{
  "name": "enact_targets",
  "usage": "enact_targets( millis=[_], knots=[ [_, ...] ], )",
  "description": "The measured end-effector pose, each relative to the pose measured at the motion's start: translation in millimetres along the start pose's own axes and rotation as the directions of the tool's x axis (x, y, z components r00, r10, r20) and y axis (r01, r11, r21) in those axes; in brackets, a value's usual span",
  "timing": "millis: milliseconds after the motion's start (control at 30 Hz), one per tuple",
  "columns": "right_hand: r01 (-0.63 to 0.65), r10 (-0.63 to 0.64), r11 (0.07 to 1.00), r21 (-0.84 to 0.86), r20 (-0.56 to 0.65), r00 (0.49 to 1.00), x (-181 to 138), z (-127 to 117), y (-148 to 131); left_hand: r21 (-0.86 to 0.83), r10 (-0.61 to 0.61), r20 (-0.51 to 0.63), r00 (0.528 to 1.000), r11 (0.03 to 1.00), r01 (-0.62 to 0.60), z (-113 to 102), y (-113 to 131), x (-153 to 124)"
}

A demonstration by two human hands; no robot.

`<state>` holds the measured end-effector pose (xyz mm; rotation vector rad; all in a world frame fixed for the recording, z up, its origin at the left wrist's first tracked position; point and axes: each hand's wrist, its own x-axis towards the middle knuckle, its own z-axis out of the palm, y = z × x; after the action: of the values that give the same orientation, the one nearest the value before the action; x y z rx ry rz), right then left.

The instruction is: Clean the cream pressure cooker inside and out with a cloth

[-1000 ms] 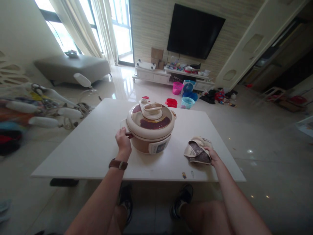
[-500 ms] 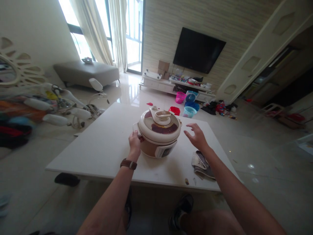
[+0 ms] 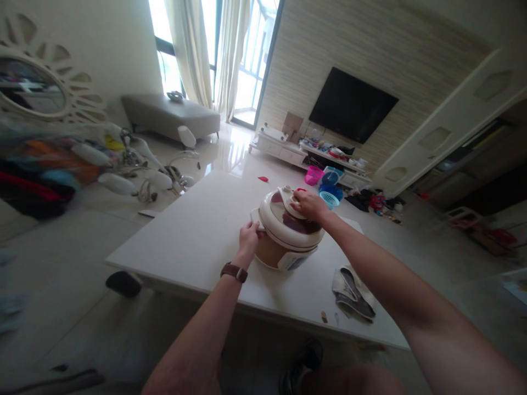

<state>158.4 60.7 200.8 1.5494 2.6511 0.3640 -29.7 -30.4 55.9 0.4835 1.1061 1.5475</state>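
Observation:
A cream and brown electric cooker (image 3: 274, 249) stands upright on the white table (image 3: 181, 236), its round lid (image 3: 272, 216) seated on top. My left hand (image 3: 249, 239), with a brown watch on the wrist, is closed around the side handle (image 3: 256, 218) at the cooker's left. Over the lid, my right hand (image 3: 308, 205) is closed on the raised lid handle (image 3: 287, 196), hiding part of it. A folded grey and white cloth (image 3: 353, 293) lies on the table below my right forearm.
Two small objects (image 3: 324, 317) lie near the table's front edge. Beyond the table are a pink basket (image 3: 314, 175), a light blue basket (image 3: 329, 198) and a TV cabinet (image 3: 280, 149). White lamp parts (image 3: 117, 184) and colourful bundles lie to the left.
My right hand has moved left from open air beside the cooker onto the lid handle and closed there. My left hand stays on the side handle. The view has shifted.

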Motion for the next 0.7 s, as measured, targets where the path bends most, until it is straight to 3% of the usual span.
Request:
enact_targets(
  millis=[333, 533, 700],
  knots=[
    [-0.17, 0.17, 0.985, 0.015, -0.04, 0.985, 4, -5, -41, 0.0, 0.092, -0.059, 0.994, 0.996, -0.092, -23, 16, 20],
    [-0.115, 0.118, 0.993, 0.04, -0.078, 0.99, 17, -6, -65, -0.016, 0.102, -0.106, 0.989, 0.994, -0.104, -43, 34, 22],
    [-0.143, 0.146, 0.989, 0.048, -0.079, 0.986, 36, -5, -86, -0.094, 0.088, -0.203, 0.975, 0.99, -0.109, -53, 46, 23]
  ],
)
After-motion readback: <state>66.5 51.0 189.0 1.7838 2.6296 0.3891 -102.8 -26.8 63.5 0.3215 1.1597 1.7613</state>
